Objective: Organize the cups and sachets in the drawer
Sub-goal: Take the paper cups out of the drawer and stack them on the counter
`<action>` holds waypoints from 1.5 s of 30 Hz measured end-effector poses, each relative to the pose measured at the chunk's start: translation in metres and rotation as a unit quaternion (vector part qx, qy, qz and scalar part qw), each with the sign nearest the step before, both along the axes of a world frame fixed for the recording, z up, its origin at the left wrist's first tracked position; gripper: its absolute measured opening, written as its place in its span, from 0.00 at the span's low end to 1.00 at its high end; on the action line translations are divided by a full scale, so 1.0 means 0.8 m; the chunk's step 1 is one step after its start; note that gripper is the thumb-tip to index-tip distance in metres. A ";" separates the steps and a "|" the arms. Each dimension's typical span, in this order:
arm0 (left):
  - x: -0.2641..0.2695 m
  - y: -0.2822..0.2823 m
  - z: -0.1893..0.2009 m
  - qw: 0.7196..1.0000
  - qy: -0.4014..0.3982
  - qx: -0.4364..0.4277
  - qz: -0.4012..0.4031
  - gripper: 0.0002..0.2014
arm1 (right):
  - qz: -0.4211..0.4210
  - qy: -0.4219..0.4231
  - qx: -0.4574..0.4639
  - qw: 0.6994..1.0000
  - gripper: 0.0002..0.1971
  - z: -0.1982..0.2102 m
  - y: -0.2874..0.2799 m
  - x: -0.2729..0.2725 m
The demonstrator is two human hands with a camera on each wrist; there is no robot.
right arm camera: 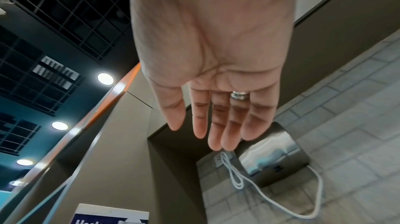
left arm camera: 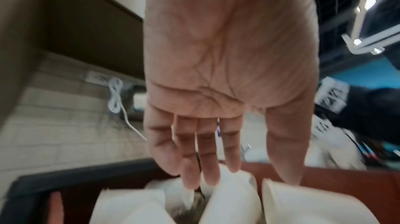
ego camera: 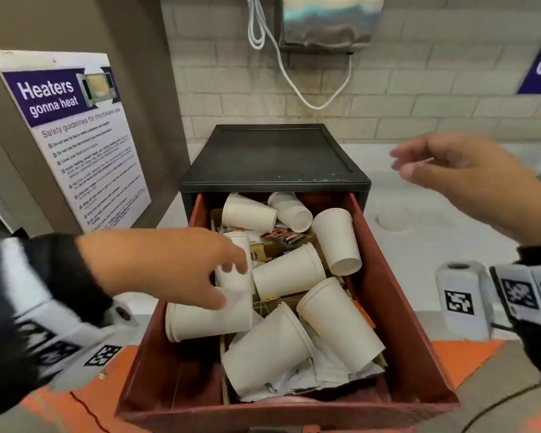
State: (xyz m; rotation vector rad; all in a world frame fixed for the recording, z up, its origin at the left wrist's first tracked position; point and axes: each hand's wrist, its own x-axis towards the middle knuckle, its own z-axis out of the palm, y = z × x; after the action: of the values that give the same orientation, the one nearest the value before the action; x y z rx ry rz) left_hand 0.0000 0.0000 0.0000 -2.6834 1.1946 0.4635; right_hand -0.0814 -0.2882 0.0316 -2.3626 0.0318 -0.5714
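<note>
Cups (ego camera: 289, 270) toppled every way in drawer (ego camera: 397, 307), left hand (ego camera: 169, 264) seemingly touching one

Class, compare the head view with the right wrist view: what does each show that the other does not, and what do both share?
Only the head view shows the open red drawer with its jumble of white paper cups and sachets, and the left hand reaching among them. Only the right wrist view shows the right hand's palm, a ring and ceiling lights. Both show the right hand open and empty, the steel wall dispenser, the white cable and the "Heaters" poster.
</note>
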 end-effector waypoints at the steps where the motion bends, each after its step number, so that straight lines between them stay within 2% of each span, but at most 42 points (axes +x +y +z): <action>1: -0.002 -0.011 -0.005 0.999 0.015 0.037 -0.009 0.25 | 0.009 0.006 0.002 1.000 0.08 0.004 0.007 0.003; 4: 0.000 -0.034 -0.034 0.990 -0.003 0.131 -0.055 0.29 | 0.051 0.009 0.008 0.999 0.09 0.012 0.029 0.008; 7: 0.004 -0.045 -0.051 0.981 0.001 0.188 -0.053 0.28 | 0.065 0.014 0.004 0.998 0.08 0.008 0.040 0.010; 15: 0.002 -0.052 -0.047 0.977 -0.008 0.205 -0.063 0.37 | 0.086 0.041 0.014 0.995 0.08 -0.001 0.054 0.006; 18: 0.001 -0.052 -0.038 0.981 -0.023 0.184 -0.064 0.39 | 0.097 0.052 0.013 0.994 0.07 -0.004 0.055 0.007; 22: 0.012 -0.048 0.009 0.997 -0.056 0.043 -0.041 0.38 | 0.101 0.056 0.022 0.993 0.08 -0.006 0.054 0.006; 26: 0.012 -0.040 0.066 0.987 -0.069 -0.147 -0.003 0.27 | 0.105 0.055 0.026 0.993 0.09 -0.005 0.059 0.006; 28: 0.007 -0.038 0.081 0.964 -0.058 -0.257 0.018 0.25 | 0.106 0.051 0.028 0.993 0.11 -0.004 0.065 0.006; 29: 0.005 -0.038 0.086 0.949 -0.058 -0.308 0.028 0.24 | 0.105 0.049 0.029 0.993 0.14 -0.004 0.067 0.007; 32: -0.004 -0.041 0.087 0.900 -0.049 -0.430 0.054 0.24 | 0.087 0.035 0.074 0.993 0.38 -0.006 0.070 0.014; 34: -0.008 -0.043 0.082 0.869 -0.032 -0.488 0.071 0.22 | 0.067 0.020 0.126 0.990 0.49 -0.010 0.070 0.018; 38: -0.012 -0.050 0.064 0.825 -0.036 -0.555 0.106 0.22 | 0.036 0.033 0.264 0.963 0.58 -0.015 0.070 0.022; 41: -0.012 -0.059 0.051 0.800 -0.023 -0.584 0.131 0.22 | 0.046 0.075 0.332 0.939 0.55 -0.017 0.076 0.023; 43: -0.012 -0.065 0.044 0.794 0.001 -0.591 0.146 0.22 | 0.079 0.094 0.364 0.923 0.41 -0.019 0.079 0.024; 45: -0.014 -0.072 0.038 0.798 0.032 -0.582 0.150 0.23 | 0.116 0.083 0.407 0.902 0.28 -0.021 0.083 0.026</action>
State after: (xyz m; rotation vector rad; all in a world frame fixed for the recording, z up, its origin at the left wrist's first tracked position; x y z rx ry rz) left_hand -0.0112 -0.0579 0.0304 -3.9401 1.3327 -0.3248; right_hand -0.0607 -0.2215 0.0149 -1.5530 0.0533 -0.1733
